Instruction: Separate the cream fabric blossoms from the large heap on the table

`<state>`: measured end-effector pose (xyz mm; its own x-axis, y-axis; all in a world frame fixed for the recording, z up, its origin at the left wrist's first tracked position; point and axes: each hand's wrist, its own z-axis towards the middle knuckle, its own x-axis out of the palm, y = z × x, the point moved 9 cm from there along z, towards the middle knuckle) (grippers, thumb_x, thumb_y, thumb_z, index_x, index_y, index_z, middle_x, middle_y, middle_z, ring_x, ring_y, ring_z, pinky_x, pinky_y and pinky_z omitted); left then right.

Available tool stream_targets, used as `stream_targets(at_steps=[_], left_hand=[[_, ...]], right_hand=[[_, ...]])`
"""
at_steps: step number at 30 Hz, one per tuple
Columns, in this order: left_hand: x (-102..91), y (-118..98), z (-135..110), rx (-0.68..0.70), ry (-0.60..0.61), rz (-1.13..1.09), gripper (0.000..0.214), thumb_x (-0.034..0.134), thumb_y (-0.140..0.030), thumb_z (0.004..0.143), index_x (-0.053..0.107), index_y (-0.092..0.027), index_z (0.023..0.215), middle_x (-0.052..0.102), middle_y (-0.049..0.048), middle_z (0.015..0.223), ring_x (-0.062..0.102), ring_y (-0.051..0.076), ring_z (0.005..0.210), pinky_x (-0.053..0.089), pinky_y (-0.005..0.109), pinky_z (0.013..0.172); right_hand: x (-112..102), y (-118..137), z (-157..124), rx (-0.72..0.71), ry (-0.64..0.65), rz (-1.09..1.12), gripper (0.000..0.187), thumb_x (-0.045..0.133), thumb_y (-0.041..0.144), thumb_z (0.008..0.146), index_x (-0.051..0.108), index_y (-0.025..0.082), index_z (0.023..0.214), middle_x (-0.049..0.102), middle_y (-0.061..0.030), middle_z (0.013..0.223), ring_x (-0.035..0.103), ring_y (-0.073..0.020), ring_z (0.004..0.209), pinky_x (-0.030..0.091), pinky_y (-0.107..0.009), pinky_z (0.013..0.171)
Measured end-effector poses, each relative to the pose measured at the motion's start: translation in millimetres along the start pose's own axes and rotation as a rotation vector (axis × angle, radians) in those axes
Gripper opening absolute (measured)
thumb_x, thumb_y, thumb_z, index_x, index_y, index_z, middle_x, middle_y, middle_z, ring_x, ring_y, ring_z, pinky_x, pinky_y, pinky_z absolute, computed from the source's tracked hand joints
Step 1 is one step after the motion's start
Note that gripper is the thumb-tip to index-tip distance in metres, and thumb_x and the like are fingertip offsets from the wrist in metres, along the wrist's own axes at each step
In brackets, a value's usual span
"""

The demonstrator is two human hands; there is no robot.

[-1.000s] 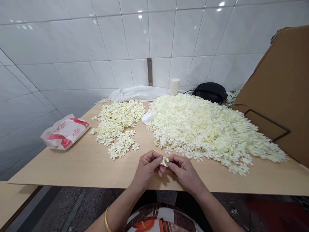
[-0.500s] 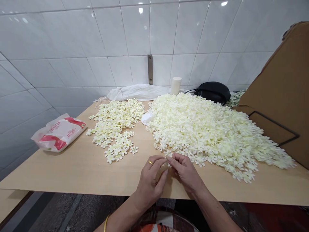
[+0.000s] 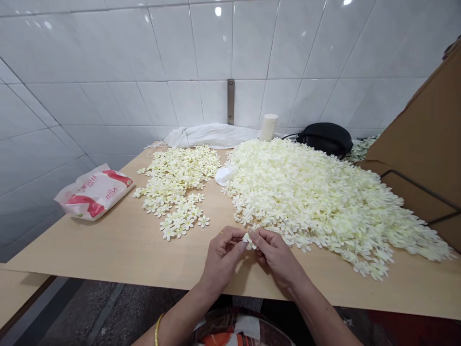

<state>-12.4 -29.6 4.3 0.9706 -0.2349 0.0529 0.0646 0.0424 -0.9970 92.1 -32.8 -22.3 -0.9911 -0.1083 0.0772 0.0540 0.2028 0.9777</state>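
Between my two hands is a small white artificial flower (image 3: 249, 241), partly covered by fingertips. My left hand (image 3: 225, 254) pinches its left side between thumb and fingers. From the right, my right hand (image 3: 273, 250) grips it with thumb and index finger. Both hands are just above the table near its front edge. Beyond my right hand spreads a large heap of pale cream artificial flowers (image 3: 306, 192). To the left of it lies a smaller, flatter group of similar flowers (image 3: 180, 180), with yellowish centres.
A white and red plastic packet (image 3: 95, 192) lies at the table's left edge. Along the tiled wall are white cloth (image 3: 212, 136), a pale cylinder (image 3: 268, 127) and a black rounded case (image 3: 324, 138). A cardboard box (image 3: 421, 139) stands at the right.
My left thumb has come up to meet the fingers at the flower, which now shows more clearly between my hands. The view has shifted slightly.
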Motion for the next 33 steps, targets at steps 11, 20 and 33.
stream_targets(at_steps=[11,20,33], left_hand=[[-2.9,28,11,-0.321,-0.099,-0.365,0.024,0.061,-0.03,0.064,0.045,-0.013,0.057,0.05,-0.0014,0.053,0.044,0.007,0.048,0.033,0.019,0.049],[-12.4,18,37,-0.232,-0.103,-0.134,0.029,0.064,-0.032,0.061,0.045,-0.013,0.051,0.044,-0.0034,0.043,0.038,0.005,0.041,0.029,0.019,0.045],[8.3,31,21,-0.376,0.001,-0.341,0.023,0.065,-0.028,0.061,0.05,-0.011,0.054,0.053,0.0013,0.05,0.044,0.006,0.043,0.031,0.018,0.044]], right_hand=[[-9,-12,-1,0.088,-0.05,0.155,0.05,0.06,0.059,0.063,0.036,0.015,0.061,0.036,0.0059,0.047,0.03,-0.003,0.039,0.019,-0.015,0.036],[-9,-7,-2,0.037,-0.019,0.156,0.043,0.063,0.051,0.065,0.044,0.013,0.061,0.046,0.0009,0.056,0.04,-0.0055,0.045,0.027,-0.017,0.041],[-13,26,-10,-0.295,-0.202,-0.783,0.03,0.043,0.033,0.082,0.039,0.015,0.058,0.044,-0.0013,0.062,0.042,-0.0129,0.06,0.03,-0.025,0.055]])
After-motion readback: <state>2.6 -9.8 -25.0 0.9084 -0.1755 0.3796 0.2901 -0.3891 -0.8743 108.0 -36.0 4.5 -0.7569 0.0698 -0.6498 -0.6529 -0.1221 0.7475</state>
